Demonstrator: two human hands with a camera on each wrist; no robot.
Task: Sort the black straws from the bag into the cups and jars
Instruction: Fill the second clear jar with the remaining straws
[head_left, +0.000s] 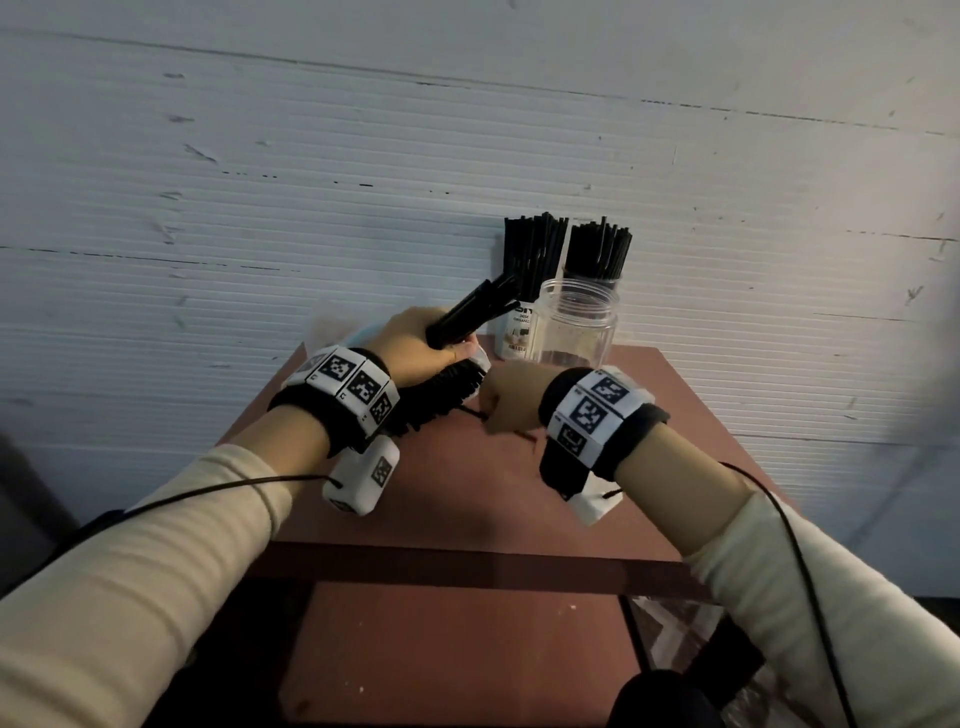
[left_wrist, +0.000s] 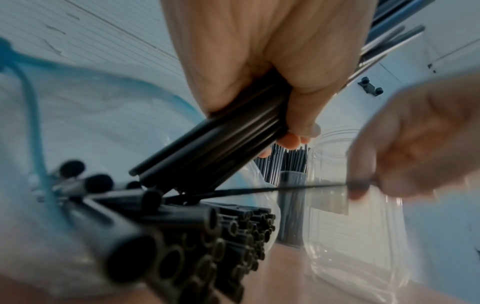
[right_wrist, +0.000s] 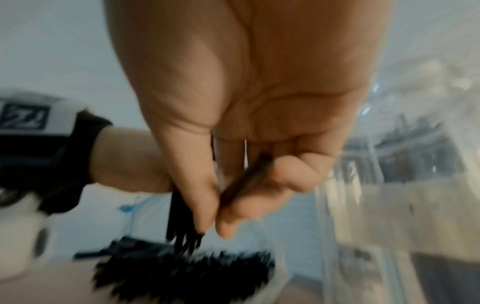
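Red-brown table (head_left: 597, 467), left hand (head_left: 410, 338) fisted round straw bundle (head_left: 467, 312), right hand (head_left: 506, 397) fingers pinching one straw (left_wrist: 259, 190)

The straw-filled cup (head_left: 516, 332) bears "DESK"; the rest is illegible.

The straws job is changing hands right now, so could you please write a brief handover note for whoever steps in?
Left hand: grip closed round a bundle of thick straws, lifted above the table.
Right hand: pinching a thin straw drawn from the bag of straws.
Done: the labelled cup and the container behind the jar hold straws.
Left: the clear jar looks empty; many straws remain in the bag.
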